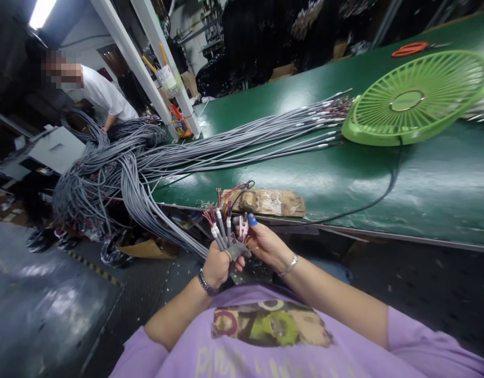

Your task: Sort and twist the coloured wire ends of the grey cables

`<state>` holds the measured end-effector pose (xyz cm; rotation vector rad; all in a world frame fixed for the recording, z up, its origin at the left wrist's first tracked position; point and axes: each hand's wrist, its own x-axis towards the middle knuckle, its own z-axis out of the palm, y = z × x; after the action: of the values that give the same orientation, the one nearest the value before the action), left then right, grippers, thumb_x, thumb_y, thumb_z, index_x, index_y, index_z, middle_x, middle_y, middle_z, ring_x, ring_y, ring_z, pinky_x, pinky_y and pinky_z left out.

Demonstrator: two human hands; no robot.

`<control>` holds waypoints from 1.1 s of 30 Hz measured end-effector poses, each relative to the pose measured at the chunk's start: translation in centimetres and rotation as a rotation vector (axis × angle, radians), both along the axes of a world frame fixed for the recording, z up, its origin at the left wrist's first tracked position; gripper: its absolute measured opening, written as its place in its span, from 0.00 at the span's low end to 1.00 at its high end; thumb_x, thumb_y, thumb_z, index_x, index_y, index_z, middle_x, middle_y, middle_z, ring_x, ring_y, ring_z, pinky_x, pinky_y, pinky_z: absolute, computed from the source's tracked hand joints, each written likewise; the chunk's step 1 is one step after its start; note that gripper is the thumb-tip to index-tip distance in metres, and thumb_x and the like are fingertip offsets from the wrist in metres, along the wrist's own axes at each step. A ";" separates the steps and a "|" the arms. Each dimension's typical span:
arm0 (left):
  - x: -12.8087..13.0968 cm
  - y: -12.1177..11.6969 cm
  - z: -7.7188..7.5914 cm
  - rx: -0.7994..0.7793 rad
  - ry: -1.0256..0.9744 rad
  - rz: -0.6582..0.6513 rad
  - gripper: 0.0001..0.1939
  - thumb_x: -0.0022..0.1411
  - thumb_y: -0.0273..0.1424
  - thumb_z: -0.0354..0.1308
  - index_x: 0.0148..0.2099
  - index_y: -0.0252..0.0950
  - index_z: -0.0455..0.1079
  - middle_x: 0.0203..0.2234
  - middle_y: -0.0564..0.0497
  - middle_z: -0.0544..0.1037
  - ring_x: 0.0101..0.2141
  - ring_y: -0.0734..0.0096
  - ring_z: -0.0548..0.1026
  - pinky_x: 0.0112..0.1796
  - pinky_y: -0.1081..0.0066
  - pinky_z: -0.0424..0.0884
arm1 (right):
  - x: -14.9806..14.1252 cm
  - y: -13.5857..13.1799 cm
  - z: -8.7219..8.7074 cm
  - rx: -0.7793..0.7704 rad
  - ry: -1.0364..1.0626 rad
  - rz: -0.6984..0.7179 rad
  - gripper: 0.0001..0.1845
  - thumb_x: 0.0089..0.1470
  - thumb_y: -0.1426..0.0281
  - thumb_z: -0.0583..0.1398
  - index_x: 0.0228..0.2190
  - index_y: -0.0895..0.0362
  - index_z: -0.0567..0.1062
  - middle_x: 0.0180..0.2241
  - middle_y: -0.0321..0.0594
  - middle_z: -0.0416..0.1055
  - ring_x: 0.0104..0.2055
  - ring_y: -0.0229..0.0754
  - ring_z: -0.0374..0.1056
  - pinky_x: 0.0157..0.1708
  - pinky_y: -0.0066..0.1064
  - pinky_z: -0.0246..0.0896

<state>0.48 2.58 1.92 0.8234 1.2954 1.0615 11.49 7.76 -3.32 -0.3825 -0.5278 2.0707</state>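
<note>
My left hand (223, 260), with a grey cover on its thumb, is closed around several grey cables (174, 231). Their stripped ends fan upward into thin coloured wires (210, 216) with white bands below them. Close beside it, my right hand (265, 242) has a blue cover on one fingertip. Its fingers are pinched together at a pinkish cable end (243, 229) on the right side of the bunch. Whether that end is gripped firmly is hard to see. Just beyond both hands, a worn wooden block (275, 202) lies at the bench edge.
Long grey cables (234, 139) run along the green bench (383, 184) to a big heap (103, 163) at left. A green fan (415, 100) with a black cord and orange-handled scissors (410, 49) are at right. Another person (103, 94) works behind the heap.
</note>
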 end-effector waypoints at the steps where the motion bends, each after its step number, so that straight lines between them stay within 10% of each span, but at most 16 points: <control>1: 0.0 0.0 0.0 0.001 0.001 0.001 0.20 0.35 0.44 0.70 0.20 0.32 0.71 0.10 0.52 0.71 0.10 0.80 0.63 0.12 0.78 0.58 | 0.0 0.0 -0.1 -0.007 -0.005 -0.010 0.19 0.49 0.54 0.65 0.31 0.59 0.75 0.23 0.39 0.74 0.24 0.41 0.69 0.23 0.31 0.64; 33: -0.3 -1.5 -1.3 0.108 0.067 0.069 0.24 0.42 0.51 0.67 0.22 0.32 0.73 0.11 0.52 0.71 0.11 0.79 0.64 0.14 0.77 0.62 | 0.6 0.1 -0.1 0.017 -0.214 -0.054 0.23 0.49 0.49 0.62 0.29 0.58 0.79 0.27 0.40 0.75 0.28 0.37 0.67 0.29 0.29 0.62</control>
<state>0.15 1.08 0.66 0.9075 1.3400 1.1758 12.05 7.85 -3.39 -0.6067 -0.6546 1.9839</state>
